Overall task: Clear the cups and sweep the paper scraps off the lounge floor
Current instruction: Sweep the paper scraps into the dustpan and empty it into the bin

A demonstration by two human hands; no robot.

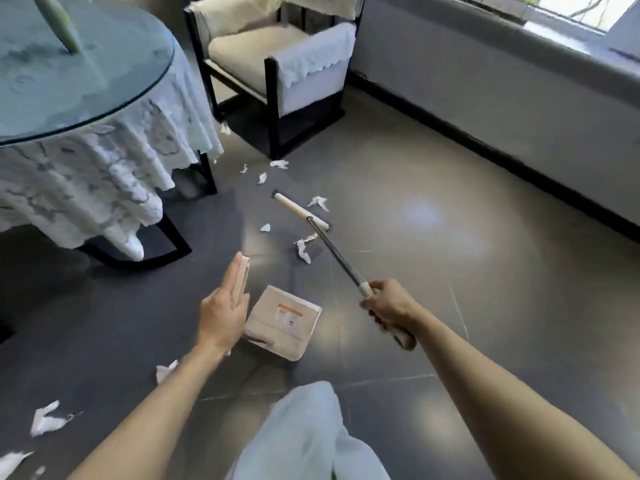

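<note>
My right hand (pixel 388 306) grips the cream end of a broom handle (pixel 341 263). The broom's narrow cream head (pixel 300 212) rests on the grey floor among several white paper scraps (pixel 303 249), with one scrap (pixel 319 202) just beyond it. A cream dustpan (pixel 284 322) with an orange-edged label stands on the floor in front of me. My left hand (pixel 225 306) lies with straight fingers along the top of the dustpan handle (pixel 245 268); the thumb is hidden. More scraps (pixel 46 419) lie at the lower left and others near the chair (pixel 278 163). No cup is in view.
A round glass-topped table (pixel 114 95) with a white lace cloth stands at the left, on a black base. A black-framed armchair (pixel 277 64) with white covers is behind the scraps. A wall and window sill (pixel 519 109) run along the right. Pale fabric (pixel 311 434) hangs at the bottom centre.
</note>
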